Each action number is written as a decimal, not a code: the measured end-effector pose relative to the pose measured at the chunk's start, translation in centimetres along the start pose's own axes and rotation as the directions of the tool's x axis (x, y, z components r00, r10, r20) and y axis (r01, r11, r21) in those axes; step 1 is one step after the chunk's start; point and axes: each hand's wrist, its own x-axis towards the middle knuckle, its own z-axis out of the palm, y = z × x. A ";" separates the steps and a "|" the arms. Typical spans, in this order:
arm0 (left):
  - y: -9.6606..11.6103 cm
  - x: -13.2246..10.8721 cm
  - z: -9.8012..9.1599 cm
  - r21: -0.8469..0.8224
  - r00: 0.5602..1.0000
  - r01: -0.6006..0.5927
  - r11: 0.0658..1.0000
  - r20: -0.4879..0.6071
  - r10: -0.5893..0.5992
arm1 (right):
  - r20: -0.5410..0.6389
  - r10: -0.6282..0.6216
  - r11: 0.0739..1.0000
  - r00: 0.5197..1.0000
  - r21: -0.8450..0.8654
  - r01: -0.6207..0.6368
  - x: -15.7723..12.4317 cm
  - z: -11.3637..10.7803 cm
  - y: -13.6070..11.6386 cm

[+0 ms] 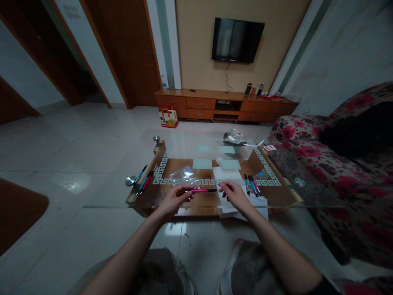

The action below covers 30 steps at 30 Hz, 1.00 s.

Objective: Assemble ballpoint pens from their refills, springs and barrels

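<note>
My left hand (180, 196) is closed on a pink-red pen (202, 190), held level above the front of the glass table with its black end pointing right. Just past that end is my right hand (233, 194), its fingers loosely bent and apart, with nothing visible in them. To the right of it, several blue, red and black pens (252, 185) lie side by side. More pens, a blue pen (141, 175) and red pens (145, 182), rest at the table's left side. A clear plastic bag (184, 175) lies behind my left hand.
The glass coffee table (107, 188) has a wooden lower shelf and metal round fittings. White paper (227, 176) shows near my right hand. A crumpled grey bundle (236, 138) sits at the far edge. A flowered sofa (331, 164) stands right; a paper bag (168, 118) is by the TV cabinet (199, 105).
</note>
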 end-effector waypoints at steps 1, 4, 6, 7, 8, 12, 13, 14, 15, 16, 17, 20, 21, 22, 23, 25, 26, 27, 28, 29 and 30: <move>0.0 0.0 0.1 0.018 1.000 -0.010 1.000 0.019 0.009 | 0.056 0.056 0.995 0.997 0.076 -0.060 -0.2 0.3 -0.3; 0.1 -0.2 0.3 0.064 0.997 -0.030 0.997 0.072 0.026 | 0.193 0.199 0.959 0.961 0.163 -0.231 -0.8 1.0 -1.1; 0.2 -0.2 0.3 0.090 0.995 -0.044 0.995 0.098 0.035 | 0.268 0.279 0.934 0.922 0.148 -0.326 -1.0 1.4 -1.4; 0.3 -0.1 0.3 0.102 0.993 -0.052 0.993 0.107 0.041 | 0.299 0.314 0.921 0.901 0.135 -0.365 -1.0 1.6 -1.5; 0.3 -0.1 0.3 0.113 0.993 -0.060 0.992 0.111 0.048 | 0.323 0.343 0.909 0.882 0.120 -0.398 -1.0 1.7 -1.5; 0.3 0.1 0.3 0.136 0.993 -0.070 0.988 0.103 0.056 | 0.354 0.366 0.904 0.861 0.087 -0.419 -1.0 1.7 -1.3; 0.3 0.1 0.3 0.135 0.994 -0.066 0.989 0.099 0.053 | 0.353 0.349 0.911 0.868 0.089 -0.402 -1.0 1.6 -1.3; 0.3 0.0 0.4 0.134 0.994 -0.060 0.989 0.095 0.048 | 0.349 0.331 0.918 0.877 0.096 -0.385 -1.1 1.5 -1.2; 0.3 0.0 0.5 0.135 0.995 -0.055 0.989 0.093 0.043 | 0.344 0.318 0.922 0.884 0.104 -0.372 -1.2 1.3 -1.2; 0.3 -0.1 0.6 0.136 0.995 -0.052 0.989 0.091 0.040 | 0.339 0.311 0.924 0.888 0.111 -0.366 -1.3 1.2 -1.3; 0.4 -0.1 0.6 0.138 0.995 -0.051 0.989 0.089 0.039 | 0.335 0.310 0.924 0.890 0.115 -0.365 -1.4 1.1 -1.3; 0.6 -0.4 0.8 0.142 0.995 -0.049 0.989 0.091 0.036 | 0.331 0.305 0.923 0.893 0.129 -0.363 -1.5 1.0 -1.4; 0.7 -0.5 0.8 0.142 0.995 -0.045 0.989 0.091 0.032 | 0.329 0.302 0.923 0.895 0.136 -0.361 -1.5 1.0 -1.4; 0.8 -0.5 0.7 0.141 0.996 -0.041 0.989 0.089 0.029 | 0.326 0.299 0.923 0.897 0.142 -0.359 -1.5 1.0 -1.3; 0.8 -0.5 0.7 0.142 0.996 -0.037 0.989 0.089 0.025 | 0.324 0.296 0.922 0.899 0.147 -0.357 -1.5 1.1 -1.2; 0.8 -0.5 0.6 0.149 0.995 -0.030 0.988 0.099 0.016 | 0.322 0.296 0.921 0.899 0.152 -0.358 -1.4 1.1 -1.0; 0.7 -0.4 0.5 0.156 0.994 -0.028 0.987 0.107 0.011 | 0.323 0.294 0.921 0.899 0.155 -0.357 -1.4 1.2 -0.8; 0.6 -0.3 0.5 0.164 0.993 -0.027 0.986 0.114 0.008 | 0.325 0.292 0.921 0.899 0.157 -0.356 -1.3 1.2 -0.7; 0.6 -0.3 0.4 0.172 0.993 -0.025 0.985 0.118 0.004 | 0.326 0.291 0.921 0.899 0.158 -0.356 -1.3 1.2 -0.6; 0.5 -0.2 0.4 0.178 0.993 -0.022 0.984 0.120 0.001 | 0.326 0.290 0.921 0.900 0.159 -0.355 -1.3 1.2 -0.5; 0.4 -0.2 0.4 0.181 0.993 -0.020 0.983 0.121 -0.002 | 0.326 0.290 0.922 0.900 0.159 -0.354 -1.3 1.2 -0.5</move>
